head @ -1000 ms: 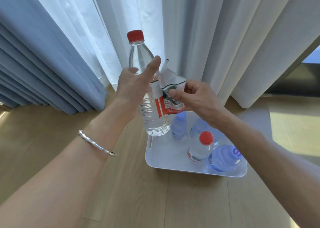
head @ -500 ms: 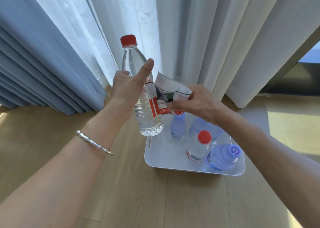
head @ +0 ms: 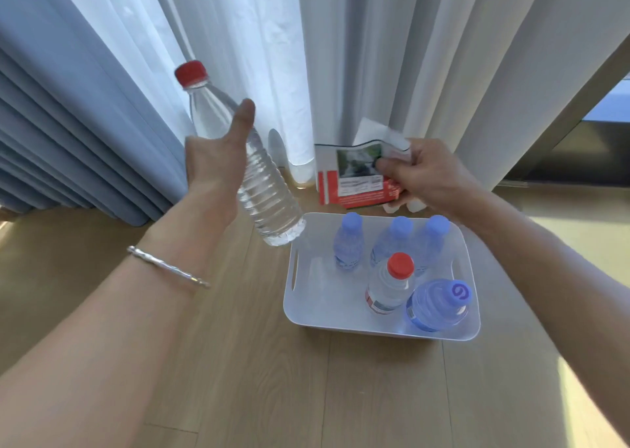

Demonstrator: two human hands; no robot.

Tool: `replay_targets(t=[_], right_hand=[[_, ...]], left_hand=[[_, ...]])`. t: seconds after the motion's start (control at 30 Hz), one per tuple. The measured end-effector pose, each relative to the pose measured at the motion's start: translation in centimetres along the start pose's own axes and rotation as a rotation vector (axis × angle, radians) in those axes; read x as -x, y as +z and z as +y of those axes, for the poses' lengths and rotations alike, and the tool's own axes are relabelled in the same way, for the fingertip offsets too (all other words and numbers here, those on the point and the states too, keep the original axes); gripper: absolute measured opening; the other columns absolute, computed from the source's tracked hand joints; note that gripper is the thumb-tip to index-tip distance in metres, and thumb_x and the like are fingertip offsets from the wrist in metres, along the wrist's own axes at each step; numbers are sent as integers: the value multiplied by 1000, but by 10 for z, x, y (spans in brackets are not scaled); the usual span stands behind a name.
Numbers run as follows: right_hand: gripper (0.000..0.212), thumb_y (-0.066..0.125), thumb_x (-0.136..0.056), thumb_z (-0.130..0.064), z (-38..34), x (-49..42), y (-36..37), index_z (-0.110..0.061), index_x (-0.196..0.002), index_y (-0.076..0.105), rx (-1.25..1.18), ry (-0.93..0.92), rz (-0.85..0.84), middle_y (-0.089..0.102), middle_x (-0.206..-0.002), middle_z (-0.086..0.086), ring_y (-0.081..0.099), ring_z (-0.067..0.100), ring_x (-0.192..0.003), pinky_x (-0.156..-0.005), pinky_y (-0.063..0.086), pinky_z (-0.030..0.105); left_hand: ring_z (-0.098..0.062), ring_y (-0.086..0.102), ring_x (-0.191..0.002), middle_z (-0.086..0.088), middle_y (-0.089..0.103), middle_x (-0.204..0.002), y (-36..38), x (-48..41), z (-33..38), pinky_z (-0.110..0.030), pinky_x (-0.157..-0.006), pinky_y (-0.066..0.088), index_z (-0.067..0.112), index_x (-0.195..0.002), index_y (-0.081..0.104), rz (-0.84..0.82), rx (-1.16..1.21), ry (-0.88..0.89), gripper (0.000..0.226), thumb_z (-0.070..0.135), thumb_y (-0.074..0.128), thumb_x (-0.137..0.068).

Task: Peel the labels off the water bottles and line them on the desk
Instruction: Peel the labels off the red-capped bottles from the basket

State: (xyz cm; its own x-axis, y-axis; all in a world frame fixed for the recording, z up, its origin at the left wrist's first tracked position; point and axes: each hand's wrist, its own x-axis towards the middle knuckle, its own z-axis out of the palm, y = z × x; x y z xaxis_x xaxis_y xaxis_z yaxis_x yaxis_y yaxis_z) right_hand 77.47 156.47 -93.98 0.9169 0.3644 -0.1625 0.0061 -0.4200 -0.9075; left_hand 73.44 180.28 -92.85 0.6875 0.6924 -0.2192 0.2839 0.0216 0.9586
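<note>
Pale wood-grain boards (head: 238,362) make up the surface, running back to a wall of curtains: blue-grey folds (head: 68,123) at left, a sheer white panel (head: 238,55) in the middle, heavier off-white drapes (head: 443,55) at right.

One white bin (head: 317,297) with slotted handles sits on the boards and holds five bottles: three small blue-capped ones (head: 348,243) (head: 392,239) (head: 433,239) along its far side, one red-capped bottle (head: 392,284) with its wrapper on, and one larger blue bottle (head: 436,306) in the near right corner.

A sixth, bare bottle (head: 262,192) is in the air, tilted with its red cap (head: 191,71) up and left and its base over the bin's far left corner. The left hand (head: 213,164), with one silver bracelet (head: 167,267) at its wrist, is wrapped around it, thumb raised. The right hand (head: 426,174) pinches one red-and-white label (head: 354,181), clear of the bottle and above the bin's far edge.
</note>
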Motion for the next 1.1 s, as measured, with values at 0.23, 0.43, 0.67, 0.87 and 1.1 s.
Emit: replay_targets(t=[0.23, 0.43, 0.67, 0.87, 1.1], right_hand=[[22, 51, -93, -27, 6, 5, 9, -12, -87, 65, 496, 29, -79, 69, -85, 7, 62, 23, -77, -62, 47, 31], [12, 46, -94, -16, 8, 18, 80, -13, -89, 56, 1092, -65, -363, 61, -93, 8, 52, 24, -74, -47, 25, 24], [33, 65, -88, -33, 21, 19, 97, -12, -113, 62, 1114, -14, -526, 67, -106, 6, 61, 23, -81, -57, 39, 25], [36, 53, -94, -44, 16, -7, 66, -14, -108, 68, 917, 55, -329, 67, -107, 7, 63, 24, -93, -74, 48, 32], [26, 45, -94, -19, 16, -17, 49, -3, -83, 62, 814, 63, -200, 60, -77, 12, 48, 22, -62, -48, 34, 26]], left_hand=[[-24, 68, -98, -4, 67, -105, -11, -2, -3, -43, -86, 55, 12, -115, 48, 4, -63, 89, 99, 74, 76, -43], [-2, 59, -83, 15, 56, -87, 1, 11, -6, -26, -77, 45, 28, -98, 42, -139, -196, 219, 50, 53, 77, -72], [3, 67, -86, 12, 70, -97, 6, 21, -17, -20, -76, 48, 31, -98, 50, -349, -220, 257, 49, 36, 86, -65], [-2, 66, -86, 13, 69, -93, 12, 31, -26, -25, -80, 52, 26, -105, 55, -509, -419, 328, 58, 42, 86, -60], [3, 67, -85, 11, 71, -96, 21, 40, -29, -23, -79, 54, 26, -108, 58, -717, -517, 339, 67, 55, 81, -52]])
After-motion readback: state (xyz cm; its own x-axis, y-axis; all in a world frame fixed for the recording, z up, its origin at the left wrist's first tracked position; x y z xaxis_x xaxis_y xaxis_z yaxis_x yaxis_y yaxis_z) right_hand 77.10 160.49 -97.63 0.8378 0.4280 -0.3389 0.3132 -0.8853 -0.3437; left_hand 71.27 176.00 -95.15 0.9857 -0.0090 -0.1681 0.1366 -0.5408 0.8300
